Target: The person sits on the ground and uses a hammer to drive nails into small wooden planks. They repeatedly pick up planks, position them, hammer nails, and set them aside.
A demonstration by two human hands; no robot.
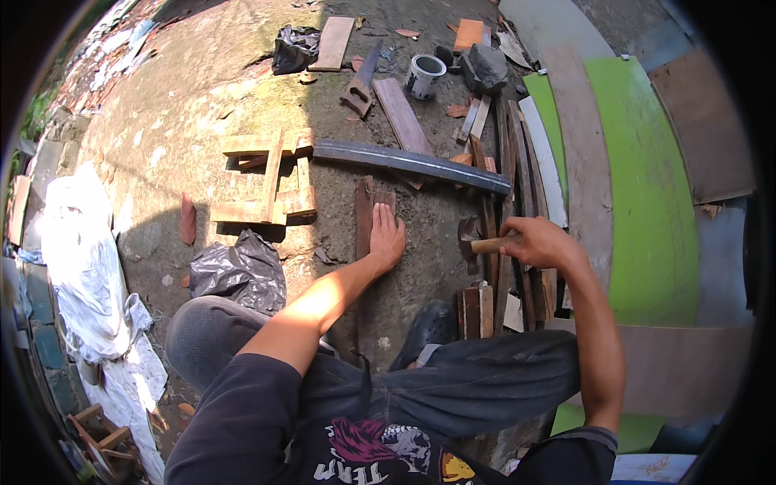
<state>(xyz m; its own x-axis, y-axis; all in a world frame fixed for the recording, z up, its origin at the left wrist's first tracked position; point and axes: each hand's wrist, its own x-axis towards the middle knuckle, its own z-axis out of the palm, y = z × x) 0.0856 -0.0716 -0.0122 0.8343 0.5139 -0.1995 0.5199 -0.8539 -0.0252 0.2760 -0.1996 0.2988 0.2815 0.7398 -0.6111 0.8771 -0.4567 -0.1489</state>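
My right hand point(539, 241) grips a hammer point(491, 245) by its wooden handle. The hammer's dark metal head points left, raised beside a stack of wood strips. On the ground before me lies a brown wooden plank point(364, 214), with a short wood piece point(385, 197) against its right side. My left hand point(388, 237) rests on this wood, fingers stretched forward and lying flat; its thumb is hard to make out. Beyond both hands, a long grey bar point(412, 164) with a pale line runs across, its left end at a small wooden frame point(273, 182).
Black plastic bag point(242, 271) lies by my left knee. A handsaw point(361, 85), an open paint can point(424, 76) and a dark stone point(485, 69) sit farther off. Long wood strips point(511, 162) and green panels point(638, 178) line the right; white sheeting point(85, 267) covers the left.
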